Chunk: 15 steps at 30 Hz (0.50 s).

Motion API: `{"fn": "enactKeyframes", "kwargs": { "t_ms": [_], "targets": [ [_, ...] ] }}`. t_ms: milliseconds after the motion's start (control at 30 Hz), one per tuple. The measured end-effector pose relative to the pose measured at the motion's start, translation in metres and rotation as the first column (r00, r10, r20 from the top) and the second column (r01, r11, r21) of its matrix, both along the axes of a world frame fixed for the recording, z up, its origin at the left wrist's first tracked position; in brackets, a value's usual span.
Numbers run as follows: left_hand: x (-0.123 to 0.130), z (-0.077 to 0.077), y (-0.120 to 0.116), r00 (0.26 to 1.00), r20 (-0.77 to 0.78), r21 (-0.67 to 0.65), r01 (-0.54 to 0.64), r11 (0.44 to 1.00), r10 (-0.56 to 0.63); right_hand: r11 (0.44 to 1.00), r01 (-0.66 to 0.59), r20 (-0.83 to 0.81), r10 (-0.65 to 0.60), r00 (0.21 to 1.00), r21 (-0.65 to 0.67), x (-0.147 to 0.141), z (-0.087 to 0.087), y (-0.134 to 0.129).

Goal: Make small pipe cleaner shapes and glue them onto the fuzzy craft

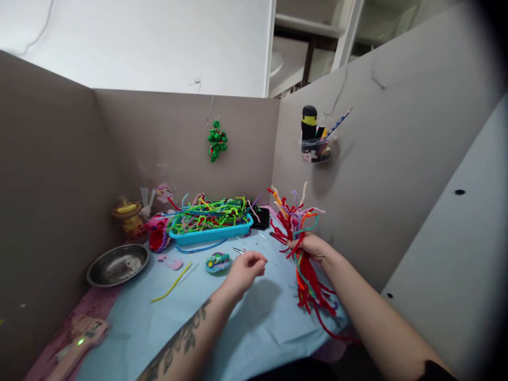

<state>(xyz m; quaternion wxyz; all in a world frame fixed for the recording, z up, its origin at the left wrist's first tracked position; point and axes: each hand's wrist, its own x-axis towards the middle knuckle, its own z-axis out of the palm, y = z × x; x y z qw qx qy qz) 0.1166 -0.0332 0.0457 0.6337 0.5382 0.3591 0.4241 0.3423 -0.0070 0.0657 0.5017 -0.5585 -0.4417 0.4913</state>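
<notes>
My right hand [311,247] is wrapped round the middle of a thick bunch of pipe cleaners [307,272]. Most of them are red, with some orange, teal, purple and cream ones, and the ends splay out above and below. My left hand [248,269] hangs over the table with its fingers curled together; whether they pinch anything small is hidden. Just behind it shows the metal tip of a tool [238,250]. To its left lies a small teal fuzzy piece with a yellow spot [217,262].
A blue tray [214,233] heaped with pipe cleaners stands at the back. On the left are a metal bowl [119,264] with white bits, a yellow pipe cleaner [171,286] and a pink device with a green light [85,338]. Grey partitions [178,132] enclose the table.
</notes>
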Motion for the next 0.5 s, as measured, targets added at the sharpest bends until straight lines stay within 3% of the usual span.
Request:
{"fn": "enactKeyframes", "kwargs": {
  "t_ms": [200, 333, 500],
  "targets": [
    [0.076, 0.002, 0.037, 0.986, 0.152, -0.081, 0.076, 0.994, -0.063, 0.996, -0.077, 0.005, 0.077, 0.997, 0.04, -0.004, -0.003, 0.0],
    [0.089, -0.002, 0.05, 0.983, 0.178, -0.119, 0.056, 0.991, -0.034, 0.988, -0.132, 0.006, 0.132, 0.991, 0.085, 0.0, -0.007, 0.001],
    [0.089, -0.003, 0.068, 0.968, 0.252, -0.215, 0.054, 0.975, 0.002, 1.0, -0.029, -0.054, 0.028, 0.998, -0.012, 0.008, -0.016, -0.001]
  ]
}}
